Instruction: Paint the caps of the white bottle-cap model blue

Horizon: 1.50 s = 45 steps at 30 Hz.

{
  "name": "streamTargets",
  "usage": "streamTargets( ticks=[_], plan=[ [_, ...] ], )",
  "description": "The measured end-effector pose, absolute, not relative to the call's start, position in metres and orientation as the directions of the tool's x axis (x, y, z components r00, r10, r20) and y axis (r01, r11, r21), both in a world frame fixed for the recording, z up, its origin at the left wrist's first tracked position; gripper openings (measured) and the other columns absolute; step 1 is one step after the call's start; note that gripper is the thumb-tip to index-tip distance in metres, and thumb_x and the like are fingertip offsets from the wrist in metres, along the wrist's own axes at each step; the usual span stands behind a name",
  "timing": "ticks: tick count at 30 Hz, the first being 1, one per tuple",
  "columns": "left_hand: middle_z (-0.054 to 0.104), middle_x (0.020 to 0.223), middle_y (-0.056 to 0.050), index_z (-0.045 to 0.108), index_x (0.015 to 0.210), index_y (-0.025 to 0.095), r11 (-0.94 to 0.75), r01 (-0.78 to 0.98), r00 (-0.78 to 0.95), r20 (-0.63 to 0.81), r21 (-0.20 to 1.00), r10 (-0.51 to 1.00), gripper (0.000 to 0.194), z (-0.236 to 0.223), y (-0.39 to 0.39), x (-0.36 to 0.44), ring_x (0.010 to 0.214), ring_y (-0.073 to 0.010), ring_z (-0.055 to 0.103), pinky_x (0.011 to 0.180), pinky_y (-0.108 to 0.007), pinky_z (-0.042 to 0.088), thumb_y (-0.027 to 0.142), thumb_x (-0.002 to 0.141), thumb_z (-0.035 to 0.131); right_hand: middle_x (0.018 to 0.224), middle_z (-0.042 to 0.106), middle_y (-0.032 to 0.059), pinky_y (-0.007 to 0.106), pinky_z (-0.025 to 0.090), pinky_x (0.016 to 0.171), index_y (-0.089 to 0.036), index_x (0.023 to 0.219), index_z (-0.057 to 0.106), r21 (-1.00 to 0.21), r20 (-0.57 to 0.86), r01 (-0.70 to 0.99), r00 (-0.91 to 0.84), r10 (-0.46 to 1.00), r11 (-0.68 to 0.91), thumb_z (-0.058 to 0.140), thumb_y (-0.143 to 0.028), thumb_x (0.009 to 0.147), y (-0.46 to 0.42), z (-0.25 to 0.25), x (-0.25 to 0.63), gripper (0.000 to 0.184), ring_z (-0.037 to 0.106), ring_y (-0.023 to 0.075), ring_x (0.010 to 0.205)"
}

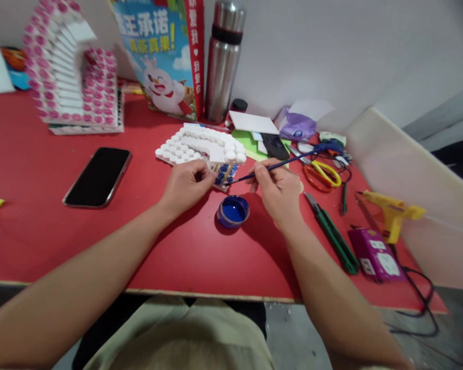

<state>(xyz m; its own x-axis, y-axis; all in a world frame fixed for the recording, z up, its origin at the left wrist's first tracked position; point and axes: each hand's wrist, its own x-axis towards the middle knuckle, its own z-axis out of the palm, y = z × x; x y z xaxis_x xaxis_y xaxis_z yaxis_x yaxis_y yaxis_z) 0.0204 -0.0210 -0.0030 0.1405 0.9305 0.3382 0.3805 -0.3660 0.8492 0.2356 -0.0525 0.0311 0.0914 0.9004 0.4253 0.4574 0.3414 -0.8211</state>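
Head view — right hand (281, 192) with paintbrush (280, 164), bag (164, 59) behind reading "我爱你".

A person's slim, bare left hand (187, 186) and right hand (280, 192), with uncovered forearms, above a plain pale khaki garment (177, 339), softly creased across the lap. Black material (100, 329) flanks it, whether clothing or seat unclear.

Craft workspace: red tabletop (200, 257), paint pot (233, 211), glue gun (392, 210), scissors (322, 176) (concrete-looking floor (293, 334) below).
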Motion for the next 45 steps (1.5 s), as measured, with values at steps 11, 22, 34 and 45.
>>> streamTargets(
  ticks=[11, 22, 34, 45],
  plan=[
    [0.049, 0.058, 0.002, 0.047, 0.063, 0.021, -0.37, 0.376, 0.141, 0.343, 0.85, 0.929, 0.035, -0.0036, -0.0212, 0.02, 0.06, -0.0137, 0.046, 0.054, -0.026, 0.032, 0.033, 0.088, 0.067, 0.069, 0.074, -0.001, 0.028, 0.052, 0.058, -0.022, 0.075, 0.067, -0.821, 0.43, 0.458, 0.104, 0.897, 0.34, 0.066, -0.039, 0.103, -0.0529, 0.0327, 0.2366, 0.033, 0.067, 0.0131, 0.055],
    [0.05, 0.058, 0.002, 0.05, 0.064, 0.021, -0.362, 0.386, 0.14, 0.333, 0.849, 0.932, 0.033, -0.0042, -0.0208, 0.0204, 0.06, -0.0139, 0.047, 0.053, -0.026, 0.032, 0.033, 0.088, 0.067, 0.068, 0.075, -0.0007, 0.027, 0.054, 0.057, -0.022, 0.079, 0.069, -0.83, 0.42, 0.448, 0.108, 0.901, 0.333, 0.066, -0.043, 0.104, -0.0518, 0.0311, 0.2369, 0.032, 0.068, 0.0135, 0.055],
    [0.052, 0.058, 0.001, 0.051, 0.064, 0.021, -0.358, 0.392, 0.147, 0.326, 0.848, 0.934, 0.032, -0.0031, -0.0213, 0.0207, 0.06, -0.0138, 0.047, 0.054, -0.026, 0.032, 0.034, 0.088, 0.067, 0.074, 0.077, 0.0004, 0.027, 0.056, 0.059, -0.022, 0.086, 0.07, -0.831, 0.416, 0.437, 0.077, 0.906, 0.345, 0.063, -0.05, 0.106, -0.0507, 0.0265, 0.2358, 0.035, 0.068, 0.0129, 0.056],
    [0.052, 0.059, 0.001, 0.051, 0.064, 0.02, -0.342, 0.394, 0.143, 0.311, 0.853, 0.94, 0.033, -0.0032, -0.0218, 0.0216, 0.061, -0.0134, 0.047, 0.055, -0.025, 0.032, 0.033, 0.089, 0.066, 0.074, 0.077, -0.0003, 0.025, 0.054, 0.058, -0.021, 0.084, 0.069, -0.827, 0.426, 0.435, 0.073, 0.902, 0.356, 0.063, -0.041, 0.106, -0.0503, 0.0273, 0.2358, 0.03, 0.067, 0.0116, 0.055]
  ],
)
